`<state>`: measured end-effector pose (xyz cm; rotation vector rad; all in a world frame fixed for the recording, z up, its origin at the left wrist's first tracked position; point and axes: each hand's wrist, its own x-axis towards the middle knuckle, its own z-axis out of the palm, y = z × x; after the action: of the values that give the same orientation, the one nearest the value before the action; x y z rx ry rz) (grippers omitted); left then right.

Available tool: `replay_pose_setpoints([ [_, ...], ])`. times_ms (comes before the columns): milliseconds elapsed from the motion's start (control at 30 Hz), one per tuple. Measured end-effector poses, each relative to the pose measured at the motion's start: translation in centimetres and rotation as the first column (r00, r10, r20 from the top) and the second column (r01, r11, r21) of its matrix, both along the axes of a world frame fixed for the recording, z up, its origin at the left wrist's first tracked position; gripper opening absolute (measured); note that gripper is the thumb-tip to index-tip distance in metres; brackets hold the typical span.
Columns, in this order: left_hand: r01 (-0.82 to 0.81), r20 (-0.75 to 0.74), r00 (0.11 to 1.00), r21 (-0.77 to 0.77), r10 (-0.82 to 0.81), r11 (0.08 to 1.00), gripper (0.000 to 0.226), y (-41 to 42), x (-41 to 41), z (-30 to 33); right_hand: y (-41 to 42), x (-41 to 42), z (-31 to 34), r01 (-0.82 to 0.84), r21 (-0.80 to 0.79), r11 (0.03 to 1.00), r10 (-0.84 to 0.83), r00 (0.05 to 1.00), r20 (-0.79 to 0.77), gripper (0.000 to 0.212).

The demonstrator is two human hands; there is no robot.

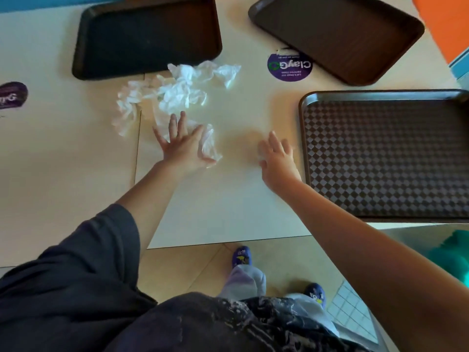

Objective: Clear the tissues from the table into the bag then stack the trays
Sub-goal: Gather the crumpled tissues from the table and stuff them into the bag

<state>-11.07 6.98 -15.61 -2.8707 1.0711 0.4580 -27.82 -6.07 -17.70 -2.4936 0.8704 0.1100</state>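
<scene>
The crumpled tissues (175, 95) lie in a loose white heap on the pale surface (228, 199), spread just in front of the near edge of the black tray (147, 34) and running from far right to near left, with 1 smaller tissue piece (210, 144) lying apart from the heap, closer to the person. The left hand (181, 146) lies flat with fingers spread and straight, its fingertips reaching the near edge of the heap and its thumb side touching that smaller piece; it grips nothing yet. The right hand (278, 158) hovers with relaxed, straight fingers, holding nothing I can make out, beside the patterned tray (385, 158) and well apart from the heap. So the tissues lie directly ahead of the left hand and off to the left of the right hand, which makes the left hand the nearer one for gathering them. A brown tray (337, 34) sits at the far right, partly over a purple sticker (289, 68). All 3 trays lie separate, unstacked, and no bag is clearly identifiable, so the clearing looks barely begun.
</scene>
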Motion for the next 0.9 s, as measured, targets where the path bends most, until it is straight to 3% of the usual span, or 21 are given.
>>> replay_pose_setpoints([
  [167,0.194,0.071,0.981,-0.215,-0.182,0.957,0.041,-0.6,-0.8,-1.8,0.7,0.8,-0.2,0.033,0.013,0.999,-0.034,0.989,0.147,0.044],
  [267,0.316,0.09,0.948,-0.363,-0.305,0.877,0.034,-1.0,-2.1,-2.8,0.7,0.9,-0.2,0.037,-0.022,0.999,-0.033,0.986,0.166,0.047],
  [333,0.335,0.023,0.926,-0.506,-0.376,0.795,0.031,-1.2,-2.8,-2.9,0.5,0.8,-0.4,0.038,-0.053,0.998,-0.029,0.986,0.162,0.051],
  [400,0.3,-0.094,0.893,-0.606,-0.441,0.737,0.028,-1.4,-3.6,-2.8,0.3,0.6,-0.4,0.064,-0.069,0.996,-0.053,0.987,0.154,0.046],
  [500,0.304,-0.129,0.846,-0.679,-0.517,0.669,0.029,-2.0,-4.6,-2.8,0.2,0.0,-0.2,0.113,-0.064,0.992,-0.103,0.983,0.15,0.04],
  [600,0.194,-0.174,0.866,-0.748,-0.47,0.635,0.034,-3.1,-5.5,-2.6,0.0,-1.0,0.4,0.177,-0.053,0.983,-0.164,0.969,0.185,0.035],
  [733,0.142,-0.249,0.867,-0.707,-0.431,0.693,0.045,-4.5,-6.5,-2.5,-0.8,-2.7,1.3,0.239,-0.058,0.969,-0.221,0.95,0.223,0.033],
  [900,0.396,-0.227,0.814,-0.456,-0.535,0.797,0.055,-5.6,-7.6,-3.6,-2.0,-4.8,1.9,0.288,-0.082,0.954,-0.262,0.936,0.235,0.026],
])
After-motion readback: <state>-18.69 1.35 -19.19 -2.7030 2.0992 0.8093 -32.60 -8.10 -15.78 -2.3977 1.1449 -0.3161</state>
